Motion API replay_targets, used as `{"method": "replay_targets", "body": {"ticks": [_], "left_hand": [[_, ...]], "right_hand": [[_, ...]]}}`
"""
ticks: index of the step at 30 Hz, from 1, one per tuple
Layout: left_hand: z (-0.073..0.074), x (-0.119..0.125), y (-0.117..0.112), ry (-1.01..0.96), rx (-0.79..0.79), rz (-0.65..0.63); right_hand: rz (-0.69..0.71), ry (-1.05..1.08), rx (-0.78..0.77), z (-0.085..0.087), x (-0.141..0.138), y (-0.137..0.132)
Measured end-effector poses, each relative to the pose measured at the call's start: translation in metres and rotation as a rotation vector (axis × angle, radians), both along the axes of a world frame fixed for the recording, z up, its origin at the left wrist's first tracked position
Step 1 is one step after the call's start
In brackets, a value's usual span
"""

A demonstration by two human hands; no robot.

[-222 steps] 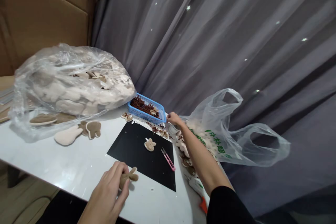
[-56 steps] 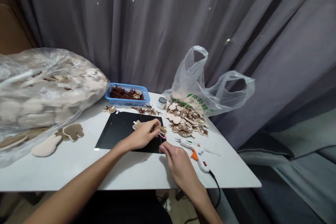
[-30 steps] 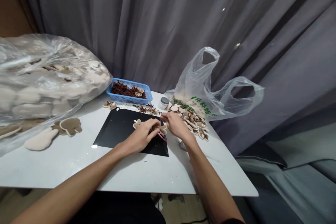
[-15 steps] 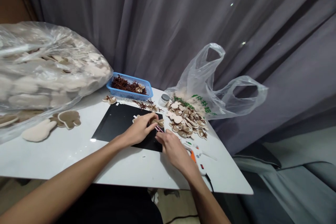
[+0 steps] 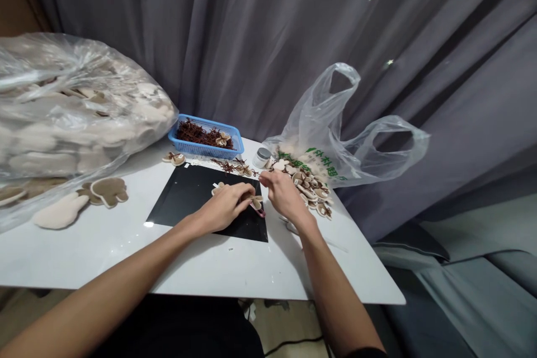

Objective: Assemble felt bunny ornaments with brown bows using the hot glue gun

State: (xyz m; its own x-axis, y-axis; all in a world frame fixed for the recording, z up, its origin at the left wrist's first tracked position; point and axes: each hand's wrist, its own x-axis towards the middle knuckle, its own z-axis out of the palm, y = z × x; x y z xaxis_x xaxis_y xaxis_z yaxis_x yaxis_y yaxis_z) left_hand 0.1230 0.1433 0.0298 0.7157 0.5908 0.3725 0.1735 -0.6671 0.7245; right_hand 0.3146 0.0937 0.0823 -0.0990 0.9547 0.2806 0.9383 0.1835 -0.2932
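My left hand (image 5: 224,205) is over the right part of a black mat (image 5: 180,193), its fingers closed on a small brown felt bunny piece (image 5: 257,200). Pink tweezers (image 5: 260,213) lie under that piece at the mat's right edge. A second felt piece with a white tag (image 5: 217,187) peeks out behind the left hand. Fingers pinched, my right hand (image 5: 283,193) hovers to the right of the mat, near loose dark-red bows (image 5: 239,168) and a small grey-lidded jar (image 5: 262,156). What its fingertips hold, if anything, is too small to make out.
A blue basket (image 5: 207,150) of dark-red bows stands at the back. Finished-looking bunny pieces (image 5: 321,196) are heaped beside a clear carrier bag (image 5: 331,151). A large plastic bag (image 5: 84,123) of felt pieces fills the left. A glue gun (image 5: 290,226) is partly hidden by my right forearm.
My right hand has let go of the pink tweezers and moved up and right toward the jar and bows. My left hand has stayed on the felt piece.
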Motion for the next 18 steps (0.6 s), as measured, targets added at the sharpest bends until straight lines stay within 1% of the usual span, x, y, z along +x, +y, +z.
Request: {"method": "replay_targets", "body": {"ticks": [4, 9, 13, 16, 18], "left_hand": [[0.003, -0.002, 0.000, -0.020, -0.019, 0.011], [0.004, -0.004, 0.002, -0.052, -0.068, 0.025], [0.001, -0.002, 0.009, -0.103, -0.111, 0.025], [-0.002, -0.001, 0.015, -0.130, -0.136, 0.033], [-0.004, 0.000, 0.016, -0.120, -0.145, 0.026]], "right_hand": [[0.003, -0.017, -0.020, -0.004, 0.003, 0.013], [-0.024, -0.032, -0.057, -0.016, 0.004, 0.013], [-0.043, -0.048, -0.097, -0.032, -0.004, 0.000], [-0.059, -0.068, -0.111, -0.044, -0.018, -0.017], [-0.037, -0.074, -0.122, -0.048, -0.027, -0.030]]}}
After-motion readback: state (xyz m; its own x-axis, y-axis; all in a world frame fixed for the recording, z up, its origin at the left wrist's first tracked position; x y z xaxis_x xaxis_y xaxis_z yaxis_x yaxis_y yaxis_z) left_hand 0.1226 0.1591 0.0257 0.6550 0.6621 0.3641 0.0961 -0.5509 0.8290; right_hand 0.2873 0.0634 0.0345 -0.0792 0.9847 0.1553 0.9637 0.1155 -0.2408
